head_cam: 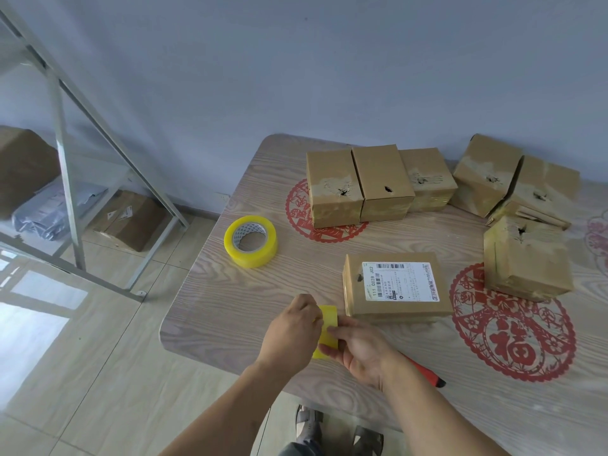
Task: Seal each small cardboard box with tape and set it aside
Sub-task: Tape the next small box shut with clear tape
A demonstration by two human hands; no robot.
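Both hands hold a yellow roll of tape (329,327) over the near part of the wooden table (230,307). My left hand (292,330) grips its left side and my right hand (358,347) curls its fingers round its right side. Just beyond them lies a flat cardboard box with a white shipping label (394,284). A second, larger yellow tape roll (250,241) lies flat on the table to the left.
Three small boxes (378,185) stand in a row at the back. Several more (513,182) are heaped at the back right, one (526,258) nearer. A red pen-like tool (427,373) lies under my right wrist. A metal rack (65,153) stands left of the table.
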